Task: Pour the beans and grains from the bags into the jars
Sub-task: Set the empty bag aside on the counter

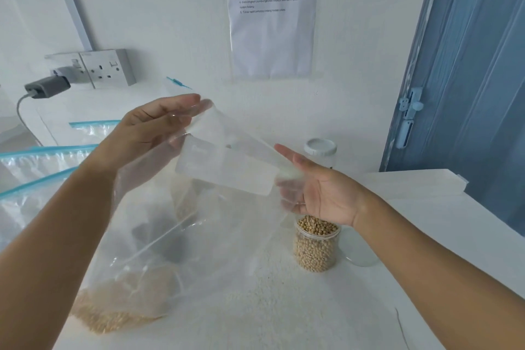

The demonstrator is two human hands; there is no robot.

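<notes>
Across the middle of the frame a large clear bag (181,236) is being held up by its mouth over the white table (284,321). Its top edge is being pinched by the left hand (153,128), thumb and fingers closed on the plastic at upper centre. The right hand (321,193) is being kept flat, fingers straight, with its palm against the opposite side of the mouth. By the look of it, the opening step is being carried out: the mouth is being spread before any pouring. Pale grain (113,312) is being carried low in the bag's bottom corner, at lower left, where the bag sags onto the table. A white label patch is being shown near the mouth.

Right of centre, an uncapped jar of beans (316,244) is being left standing, apparently full, with a capped jar (320,150) behind it. No empty jar is being shown plainly; a dark shape behind the plastic cannot be identified. Next, the mouth is probably to be lined up over a jar and the bag tipped slowly, since loose plastic is likely to be spilling grain.
</notes>
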